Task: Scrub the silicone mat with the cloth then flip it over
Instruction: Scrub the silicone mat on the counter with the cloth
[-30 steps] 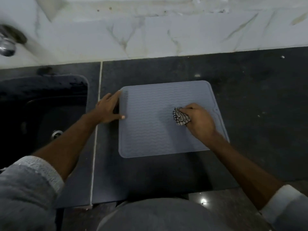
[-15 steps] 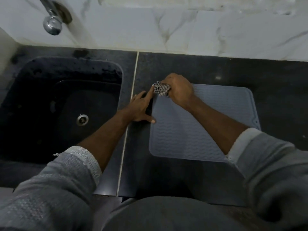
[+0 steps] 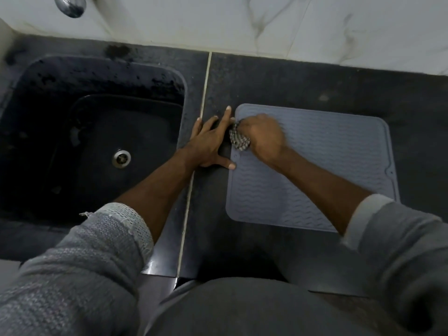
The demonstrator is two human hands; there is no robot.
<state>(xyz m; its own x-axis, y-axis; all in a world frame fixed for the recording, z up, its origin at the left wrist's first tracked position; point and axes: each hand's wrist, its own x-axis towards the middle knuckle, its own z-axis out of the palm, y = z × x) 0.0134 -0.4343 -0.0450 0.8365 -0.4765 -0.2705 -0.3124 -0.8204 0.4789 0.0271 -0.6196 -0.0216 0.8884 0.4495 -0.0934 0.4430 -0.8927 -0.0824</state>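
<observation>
A grey silicone mat (image 3: 322, 166) with a wavy ribbed surface lies flat on the dark countertop (image 3: 278, 78), right of the sink. My right hand (image 3: 263, 138) is closed around a bunched checked cloth (image 3: 238, 141) and presses it on the mat's left part near the far corner. My left hand (image 3: 209, 144) lies flat with fingers spread on the counter, its fingertips and thumb touching the mat's left edge.
A black sink (image 3: 97, 141) with a metal drain (image 3: 121, 158) fills the left side. A chrome tap (image 3: 70, 4) sticks out of the white marble wall (image 3: 242, 23) above it. A pale seam (image 3: 194, 166) divides sink and counter slabs.
My right hand with the cloth swept from the mat's right-middle to its far left corner, then slid a little nearer along the left edge. My left hand stayed at the mat's left edge.
</observation>
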